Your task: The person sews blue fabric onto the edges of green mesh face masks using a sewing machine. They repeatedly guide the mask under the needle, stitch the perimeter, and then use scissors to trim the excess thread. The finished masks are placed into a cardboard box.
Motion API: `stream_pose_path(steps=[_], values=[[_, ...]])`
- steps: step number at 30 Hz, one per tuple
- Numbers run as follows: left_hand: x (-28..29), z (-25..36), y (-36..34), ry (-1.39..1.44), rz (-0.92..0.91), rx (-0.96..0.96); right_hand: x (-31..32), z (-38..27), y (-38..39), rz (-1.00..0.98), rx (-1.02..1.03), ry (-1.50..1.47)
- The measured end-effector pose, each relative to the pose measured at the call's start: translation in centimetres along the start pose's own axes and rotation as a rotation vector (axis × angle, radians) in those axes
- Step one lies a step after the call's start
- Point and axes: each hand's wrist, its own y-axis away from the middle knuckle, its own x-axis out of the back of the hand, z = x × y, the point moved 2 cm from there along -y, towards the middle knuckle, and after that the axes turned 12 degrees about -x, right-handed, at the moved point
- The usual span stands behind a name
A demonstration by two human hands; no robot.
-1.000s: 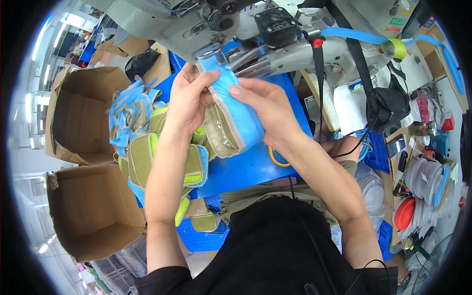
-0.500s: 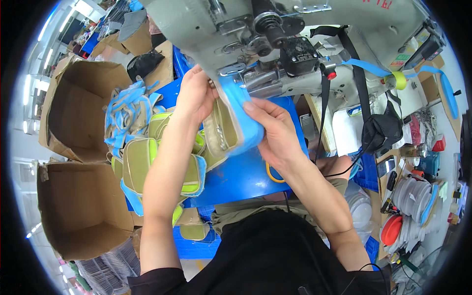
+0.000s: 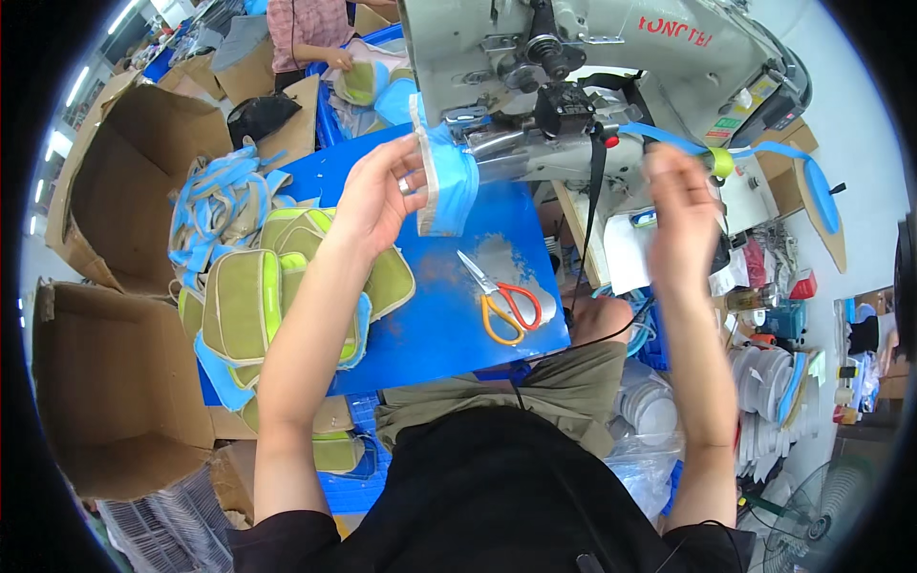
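Observation:
Under the head of the grey sewing machine (image 3: 506, 67) hangs a blue fabric piece with a beige edge (image 3: 451, 196). My left hand (image 3: 387, 196), a ring on one finger, pinches its left edge. Away from the fabric, my right hand (image 3: 683, 215) is raised in front of the machine's right part, close to a blue binding tape (image 3: 659, 136). Motion smears its fingers. Scissors with orange and red handles (image 3: 501, 310) lie partly spread on the blue table (image 3: 420, 349). By my left forearm is a pile of olive-green pouch pieces (image 3: 239, 306).
Blue and beige strips (image 3: 224, 210) are heaped at the left, beside two open cardboard boxes (image 3: 124, 382). At the far side, another person's hand (image 3: 339, 59) is over fabric pieces in a blue crate. Stacked white discs (image 3: 764, 382) stand at the right.
My right hand has let go of the fabric and moved right and up. The olive pouch part with the zip no longer shows at the machine. The scissors are now uncovered. My view has shifted.

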Motion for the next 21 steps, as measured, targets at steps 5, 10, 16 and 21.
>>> stream_pose_path(steps=[5,10,16,21], values=[[-0.5,0.0,1.3,-0.046,-0.022,-0.008,10.8,-8.6,-10.3,0.326,0.376,0.203],[-1.4,-0.8,0.5,-0.053,-0.033,0.013,22.0,-15.3,-26.5,0.543,0.453,0.699],[-1.7,-1.5,1.0,-0.225,0.019,-0.110,22.5,-12.8,-32.1,0.198,-0.195,0.239],[-0.2,-3.6,3.0,-0.136,0.012,-0.269,25.7,-10.5,-29.5,0.257,0.045,-0.041]])
